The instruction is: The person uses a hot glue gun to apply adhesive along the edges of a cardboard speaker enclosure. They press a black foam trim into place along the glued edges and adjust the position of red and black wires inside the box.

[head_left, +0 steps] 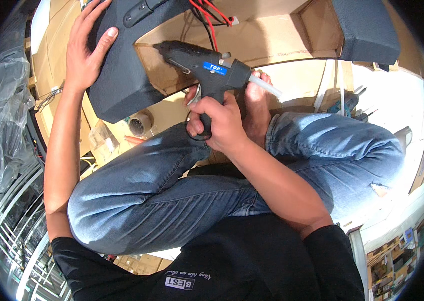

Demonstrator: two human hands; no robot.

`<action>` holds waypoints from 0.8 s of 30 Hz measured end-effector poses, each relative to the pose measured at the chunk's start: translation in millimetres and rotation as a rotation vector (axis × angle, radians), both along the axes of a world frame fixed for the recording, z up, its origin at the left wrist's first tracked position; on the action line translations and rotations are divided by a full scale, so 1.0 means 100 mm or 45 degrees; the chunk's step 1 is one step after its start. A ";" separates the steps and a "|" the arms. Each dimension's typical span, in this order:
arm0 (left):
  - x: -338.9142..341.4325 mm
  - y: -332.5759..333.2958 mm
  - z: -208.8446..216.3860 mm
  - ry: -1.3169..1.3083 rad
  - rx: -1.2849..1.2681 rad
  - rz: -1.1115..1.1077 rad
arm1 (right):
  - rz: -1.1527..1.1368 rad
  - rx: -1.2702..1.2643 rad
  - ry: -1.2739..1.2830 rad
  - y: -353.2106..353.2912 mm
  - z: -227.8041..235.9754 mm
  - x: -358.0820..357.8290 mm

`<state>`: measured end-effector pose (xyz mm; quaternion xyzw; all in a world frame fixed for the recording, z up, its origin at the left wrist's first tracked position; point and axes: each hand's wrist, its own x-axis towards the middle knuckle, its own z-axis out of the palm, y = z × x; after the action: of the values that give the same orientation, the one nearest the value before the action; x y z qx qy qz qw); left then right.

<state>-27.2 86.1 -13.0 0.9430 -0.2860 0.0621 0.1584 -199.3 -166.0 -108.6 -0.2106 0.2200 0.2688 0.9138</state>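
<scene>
My right hand (222,120) grips the handle of a black hot glue gun (207,70) with a blue label. A whitish glue stick (267,85) juts from its back end, and its nozzle points left, over the inner edge of a box. This box (121,75) has a dark grey fabric covering outside and bare brown board inside. My left hand (86,55) lies on its left side, fingers stretched and thumb apart. Red and black wires (212,20) run loose inside the box. A black handle-like strip (139,12) sits on its top left.
My crossed legs in jeans (172,185) lie below the box, one bare foot (257,105) near the glue gun. A tape roll (139,123) stands left of my knee. A teal power tool (347,104) rests at right. Clear plastic sheeting (1,125) hangs at far left.
</scene>
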 end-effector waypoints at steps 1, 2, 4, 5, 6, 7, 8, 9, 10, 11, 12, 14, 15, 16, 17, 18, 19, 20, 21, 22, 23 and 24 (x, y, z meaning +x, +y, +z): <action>-0.01 0.02 0.00 -0.005 0.012 -0.001 | 0.005 -0.012 0.018 0.00 -0.02 0.00; -0.01 0.03 0.00 -0.010 0.023 -0.002 | 0.009 -0.024 0.036 -0.01 -0.03 0.01; -0.02 0.03 0.00 -0.001 0.014 0.015 | 0.024 -0.007 0.025 -0.01 0.01 0.01; -0.04 0.03 0.00 0.006 0.009 0.023 | 0.036 0.023 -0.004 -0.01 0.10 0.02; -0.04 0.03 -0.01 0.010 0.007 0.018 | 0.047 0.052 -0.034 -0.01 0.15 0.02; -0.02 0.01 -0.01 0.005 0.001 0.010 | 0.033 0.015 -0.007 -0.01 0.12 0.02; -0.01 0.00 0.00 0.000 -0.005 0.002 | 0.018 -0.023 0.021 -0.01 0.06 0.03; -0.01 -0.01 0.00 -0.004 0.005 0.004 | 0.003 -0.060 0.048 -0.01 0.02 0.03; -0.02 0.00 0.01 -0.005 0.018 0.008 | 0.000 -0.073 0.057 0.00 0.01 0.02; -0.03 0.01 0.01 -0.006 0.031 0.011 | -0.002 -0.086 0.066 0.00 0.00 0.01; -0.02 0.01 0.02 -0.001 0.013 0.010 | -0.005 -0.099 0.075 0.01 -0.01 0.02; -0.02 0.02 0.00 0.025 -0.026 0.011 | -0.007 -0.073 -0.004 0.03 0.10 0.00; -0.04 0.03 0.00 0.019 -0.003 0.009 | -0.008 -0.060 -0.043 0.04 0.13 -0.01; -0.02 0.02 0.01 0.002 0.017 0.005 | -0.005 -0.064 -0.077 0.06 0.07 -0.01; -0.01 0.01 0.02 -0.015 0.037 0.000 | -0.016 -0.097 -0.007 0.05 0.01 0.00; -0.01 0.00 0.02 -0.023 0.040 0.002 | -0.028 -0.129 0.063 0.04 -0.04 0.02; -0.01 0.01 0.01 -0.026 0.045 0.004 | -0.039 -0.160 0.137 0.04 -0.06 0.03; -0.02 0.01 0.00 -0.030 0.049 0.006 | -0.046 -0.159 0.105 0.02 -0.07 0.05; -0.02 0.01 0.00 -0.013 0.025 0.017 | -0.048 -0.116 0.047 0.02 -0.04 0.03; -0.03 0.00 0.01 0.008 0.001 0.028 | -0.049 -0.071 -0.008 0.02 0.02 0.00; -0.04 0.00 0.01 0.028 -0.022 0.039 | -0.051 -0.026 -0.062 0.03 0.06 -0.03; -0.04 0.01 0.01 0.024 -0.013 0.028 | -0.029 -0.061 -0.104 0.05 0.07 -0.06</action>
<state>-31.6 86.7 -12.2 0.9459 -0.2737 0.0563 0.1650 -205.2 -161.4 -101.4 -0.2409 0.1911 0.2443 0.9197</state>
